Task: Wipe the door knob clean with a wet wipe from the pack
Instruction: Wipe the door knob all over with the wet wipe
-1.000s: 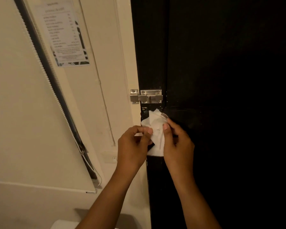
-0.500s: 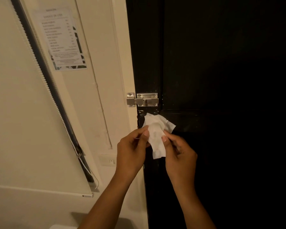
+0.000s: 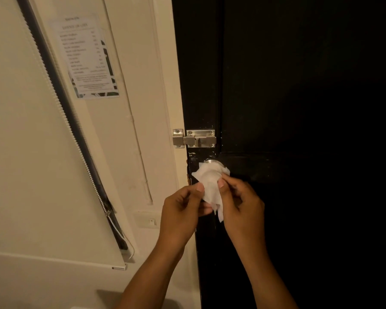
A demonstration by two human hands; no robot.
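Both hands, left hand (image 3: 183,208) and right hand (image 3: 241,204), are pinching the wet wipe (image 3: 210,186); their grip is sitting just below the door knob (image 3: 212,162), wiping seemingly barely begun.

One printed notice (image 3: 87,58) taped to the cream wall (image 3: 20,152) left of the dark door (image 3: 299,108), and it carries a heading, a column of list lines with figures at the right, then a small paragraph — all too blurred to read. No legible word, brand or number anywhere else.
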